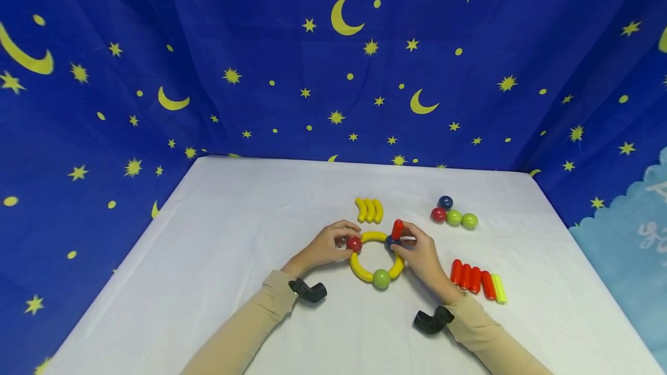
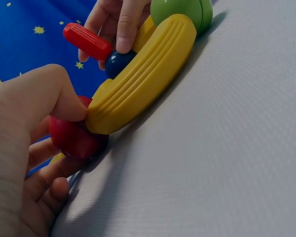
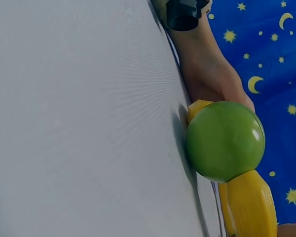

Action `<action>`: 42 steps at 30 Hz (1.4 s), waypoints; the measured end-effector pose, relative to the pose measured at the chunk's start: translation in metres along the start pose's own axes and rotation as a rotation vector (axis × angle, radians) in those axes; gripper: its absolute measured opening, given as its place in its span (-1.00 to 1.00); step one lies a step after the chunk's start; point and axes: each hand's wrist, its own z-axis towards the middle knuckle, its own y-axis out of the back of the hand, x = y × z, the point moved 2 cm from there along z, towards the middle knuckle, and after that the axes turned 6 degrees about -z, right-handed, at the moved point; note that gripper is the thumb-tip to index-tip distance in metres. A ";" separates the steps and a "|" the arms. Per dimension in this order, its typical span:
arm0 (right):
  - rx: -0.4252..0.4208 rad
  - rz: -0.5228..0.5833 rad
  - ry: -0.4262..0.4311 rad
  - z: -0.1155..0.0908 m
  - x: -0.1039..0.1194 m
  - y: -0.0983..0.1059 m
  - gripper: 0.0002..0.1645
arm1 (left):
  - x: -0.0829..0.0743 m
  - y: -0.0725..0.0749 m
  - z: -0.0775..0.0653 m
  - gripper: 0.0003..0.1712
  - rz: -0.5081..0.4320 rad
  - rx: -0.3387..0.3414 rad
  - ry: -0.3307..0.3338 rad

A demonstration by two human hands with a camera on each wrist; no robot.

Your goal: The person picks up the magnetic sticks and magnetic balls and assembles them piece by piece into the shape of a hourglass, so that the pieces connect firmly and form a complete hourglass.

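Observation:
A ring of yellow curved rods (image 1: pixel 361 269) joined by three balls lies on the white table. My left hand (image 1: pixel 328 245) grips the red ball (image 1: pixel 354 244) on the ring's left side, its thumb by the end of a yellow rod (image 2: pixel 145 74). On the right, my right hand (image 1: pixel 423 254) pinches the dark blue ball (image 2: pixel 119 63) with thumb and fingers. A ribbed red rod (image 1: pixel 398 229) stands up from that blue ball. The green ball (image 3: pixel 226 142) sits at the near side of the ring, between two yellow rods.
Three yellow curved rods (image 1: pixel 369 210) lie behind the ring. At the back right is a group of balls: one blue (image 1: pixel 445 202), one red (image 1: pixel 438 214) and two green (image 1: pixel 454 217). Several red rods (image 1: pixel 475 280) and a yellow-green rod (image 1: pixel 499 289) lie right of my right hand.

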 end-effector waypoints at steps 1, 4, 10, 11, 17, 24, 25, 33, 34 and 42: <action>0.001 0.001 0.007 0.000 -0.001 0.000 -0.40 | 0.000 0.000 0.000 -0.59 0.005 0.002 0.001; 0.010 -0.004 0.029 0.000 -0.003 0.000 -0.41 | 0.000 0.001 0.000 -0.59 0.011 0.006 0.000; 0.027 -0.002 0.069 0.007 -0.009 0.001 -0.42 | -0.001 0.003 -0.001 -0.62 -0.006 0.034 -0.033; 0.029 0.003 0.070 0.008 -0.009 0.001 -0.43 | -0.001 0.002 -0.001 -0.63 -0.012 0.045 -0.035; 0.041 -0.019 0.038 0.014 -0.014 0.002 -0.45 | -0.002 -0.001 -0.001 -0.71 -0.058 0.100 -0.016; 0.050 0.021 -0.019 0.021 -0.026 0.000 -0.47 | -0.004 -0.006 -0.002 -0.69 0.049 0.183 -0.002; 0.061 0.037 -0.019 0.022 -0.027 -0.001 -0.47 | -0.004 -0.006 -0.002 -0.70 0.029 0.190 0.007; 0.153 0.092 0.048 0.033 -0.017 -0.013 -0.53 | -0.002 -0.003 0.001 -0.81 -0.146 -0.005 0.000; 0.167 0.096 0.048 0.033 -0.015 -0.014 -0.54 | -0.002 -0.003 0.001 -0.81 -0.159 -0.033 0.017; 0.127 0.083 -0.062 0.015 -0.009 0.003 -0.64 | 0.002 -0.006 0.004 -0.41 -0.121 -0.021 0.071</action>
